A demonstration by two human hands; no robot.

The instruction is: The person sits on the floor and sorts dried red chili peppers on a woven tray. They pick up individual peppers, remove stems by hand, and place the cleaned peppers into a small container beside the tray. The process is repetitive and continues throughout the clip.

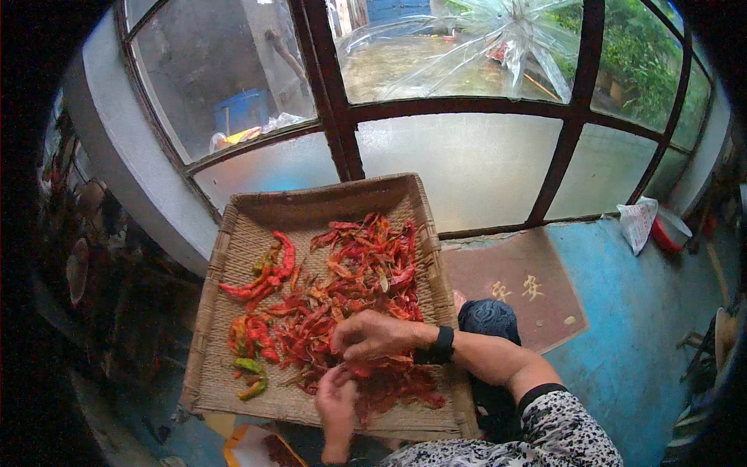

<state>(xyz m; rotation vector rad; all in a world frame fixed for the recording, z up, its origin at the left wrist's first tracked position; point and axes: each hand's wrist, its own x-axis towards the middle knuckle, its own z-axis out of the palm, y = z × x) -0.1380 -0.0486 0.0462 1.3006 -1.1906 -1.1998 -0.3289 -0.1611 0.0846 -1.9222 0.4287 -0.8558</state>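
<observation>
A square woven basket (318,195) with raised sides holds a heap of dried red chili peppers (350,292). My right hand (379,335), with a black band on its wrist, is over the lower middle of the heap, fingers curled. Just below it, my left hand (337,400) reaches over the basket's near rim, its fingertips close to the right hand's. Motion blur hides whether either hand pinches a pepper. Plumper red chili peppers (286,257) lie apart at the left of the basket, and a green chili pepper (250,366) sits lower down.
Under the basket's near edge stands an open bag or box (251,446) with dark red contents. A brown doormat (513,286) bearing writing lies on the blue floor (618,303). Beyond the basket is a framed glass door (458,169). A red-and-white basin (671,227) sits at far right.
</observation>
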